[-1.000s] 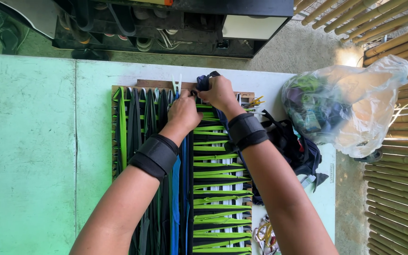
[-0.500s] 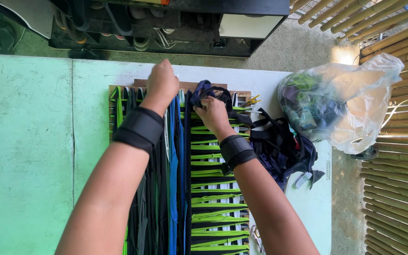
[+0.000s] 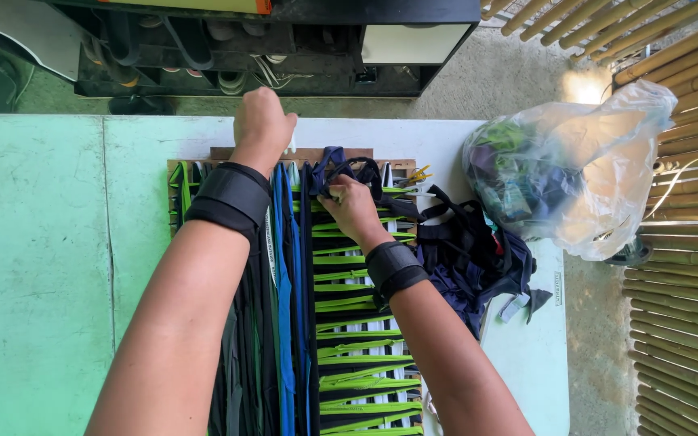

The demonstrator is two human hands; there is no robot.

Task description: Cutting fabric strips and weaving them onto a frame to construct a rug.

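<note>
Dark navy and black strips (image 3: 284, 266) run lengthwise over a wooden frame (image 3: 309, 155) on the counter (image 3: 34, 242), crossed by lime-green bands (image 3: 357, 323). The right hand (image 3: 351, 206) pinches a navy strip end (image 3: 334, 165) just above its fingers; the left hand (image 3: 262, 125), closed, grips the frame's top edge.

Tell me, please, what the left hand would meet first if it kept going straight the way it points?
Probably the far edge of the wooden frame under the left hand, then bare table top; depth is hard to judge from above.
</note>
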